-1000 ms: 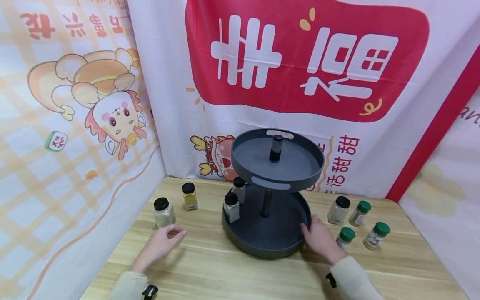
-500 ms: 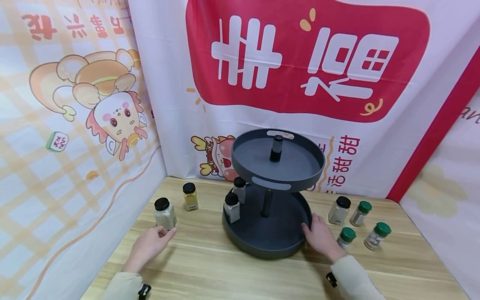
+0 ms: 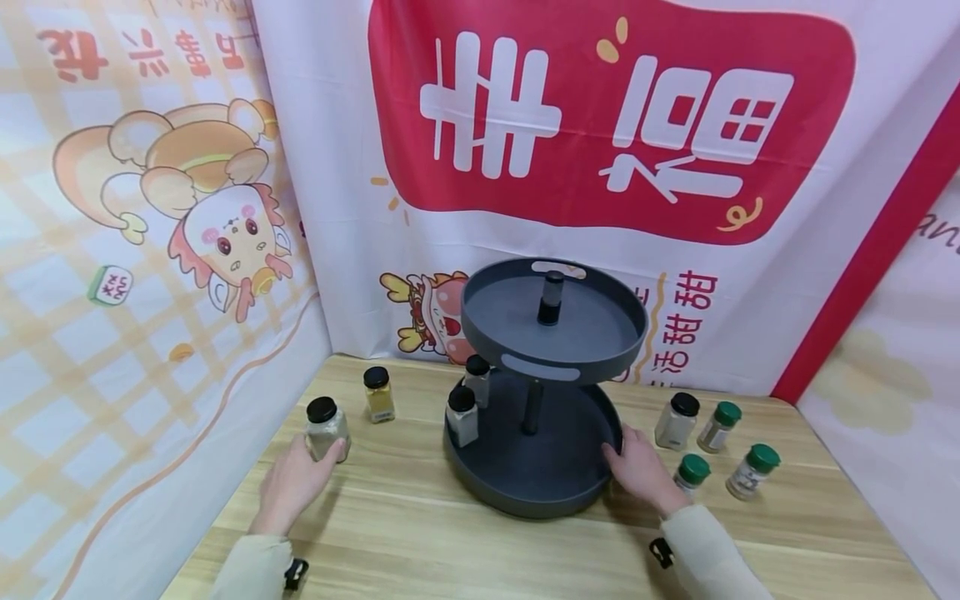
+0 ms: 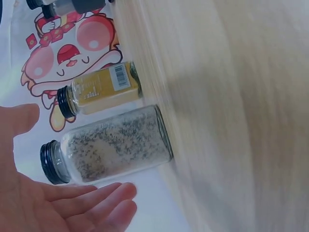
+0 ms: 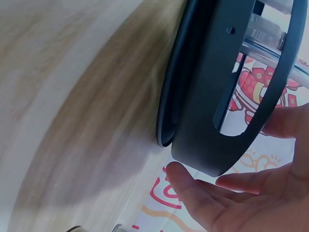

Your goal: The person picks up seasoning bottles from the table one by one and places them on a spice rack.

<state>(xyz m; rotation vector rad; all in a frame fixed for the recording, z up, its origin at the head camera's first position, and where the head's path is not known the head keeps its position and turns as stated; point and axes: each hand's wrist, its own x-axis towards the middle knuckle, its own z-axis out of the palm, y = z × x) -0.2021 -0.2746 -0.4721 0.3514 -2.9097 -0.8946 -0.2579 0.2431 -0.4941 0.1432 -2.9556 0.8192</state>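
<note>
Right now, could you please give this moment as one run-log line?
left hand: close to speckled jar; right hand: on rim of lower tray; lower tray: two black-capped jars

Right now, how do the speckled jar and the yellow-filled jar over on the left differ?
The speckled jar holds pale contents with dark flecks; the yellow-filled jar shows plain yellow. The speckled jar looks broader than the yellow-filled jar. The left hand is around the speckled jar, while the yellow-filled jar stands farther back, untouched. Both are clear, black-capped and upright on the wood-grain table.
</note>
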